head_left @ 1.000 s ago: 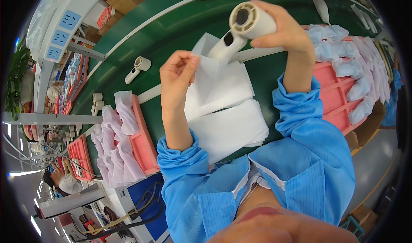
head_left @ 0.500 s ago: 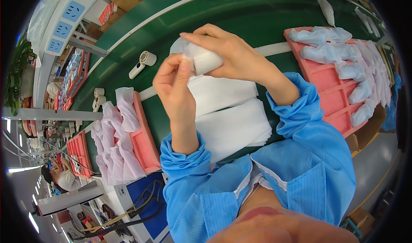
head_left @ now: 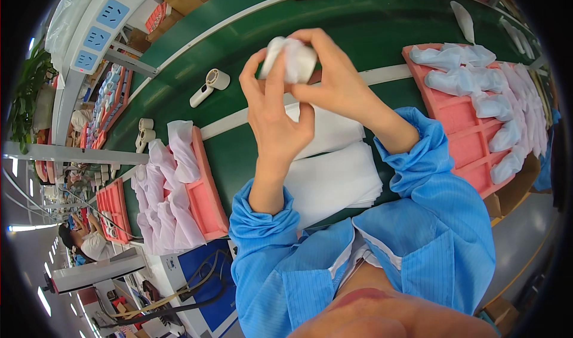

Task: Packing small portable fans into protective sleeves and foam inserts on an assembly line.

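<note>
Up over the green belt, both my hands are closed round a rounded white object [head_left: 307, 63], partly covered by thin white wrapping [head_left: 290, 60]. It resembles the head of a small hair dryer, though fingers hide much of it. My left hand [head_left: 271, 108] grips its left side, fingers pressed on the wrapping. On the right, my right hand [head_left: 334, 69] curls round it, thumb below and fingers above. Beneath my hands lie two stacks of thin white sheets [head_left: 334, 180]. A bare white hair dryer [head_left: 210, 87] with a ring-shaped head lies to the left on the belt.
At left, a pink tray [head_left: 209, 204] carries several pale pink wrapped items [head_left: 173, 201]. The pink tray [head_left: 450, 117] at right has several bluish and pinkish wrapped ones [head_left: 459, 78]. A power strip [head_left: 98, 36] is mounted at upper left. Other white devices [head_left: 144, 134] lie farther left.
The white object has moved slightly up and to the right and has turned in my hands. My left hand has gone from pinching the wrapping's edge to closing over the object's side.
</note>
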The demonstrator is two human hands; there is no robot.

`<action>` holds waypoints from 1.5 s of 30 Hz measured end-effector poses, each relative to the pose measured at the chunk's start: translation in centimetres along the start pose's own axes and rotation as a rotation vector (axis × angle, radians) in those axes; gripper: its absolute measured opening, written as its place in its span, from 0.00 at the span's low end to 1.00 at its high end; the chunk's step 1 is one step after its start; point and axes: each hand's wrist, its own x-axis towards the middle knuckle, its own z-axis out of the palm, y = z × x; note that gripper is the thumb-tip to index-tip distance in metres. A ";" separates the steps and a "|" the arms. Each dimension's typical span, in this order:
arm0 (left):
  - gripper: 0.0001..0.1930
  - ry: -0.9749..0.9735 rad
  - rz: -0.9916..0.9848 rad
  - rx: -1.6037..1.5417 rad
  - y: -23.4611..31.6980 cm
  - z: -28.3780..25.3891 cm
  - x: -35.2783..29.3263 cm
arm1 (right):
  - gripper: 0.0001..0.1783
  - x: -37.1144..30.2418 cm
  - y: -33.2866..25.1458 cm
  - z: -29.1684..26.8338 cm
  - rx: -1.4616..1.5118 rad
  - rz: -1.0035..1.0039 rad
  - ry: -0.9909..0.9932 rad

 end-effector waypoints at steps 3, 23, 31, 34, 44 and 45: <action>0.29 0.128 0.043 0.008 -2.5 -1.2 0.6 | 0.39 -0.3 -1.3 0.0 0.220 0.062 -0.240; 0.14 0.359 0.203 0.119 -1.8 -3.2 0.3 | 0.19 -0.9 -0.1 1.8 -0.346 -0.062 -0.115; 0.13 0.200 -0.590 -0.425 -13.5 -4.6 3.0 | 0.21 2.4 4.2 -3.1 0.010 0.352 -0.492; 0.31 0.136 -0.593 -0.074 -20.9 -2.8 3.5 | 0.23 4.4 10.5 -4.1 -0.832 0.416 -0.042; 0.52 -0.200 -0.761 0.396 -31.1 -0.6 1.6 | 0.40 3.9 15.1 -2.8 -1.048 0.264 -0.032; 0.50 -0.282 -0.798 0.136 -27.9 1.7 2.5 | 0.41 3.2 14.9 -3.1 -0.882 0.193 -0.044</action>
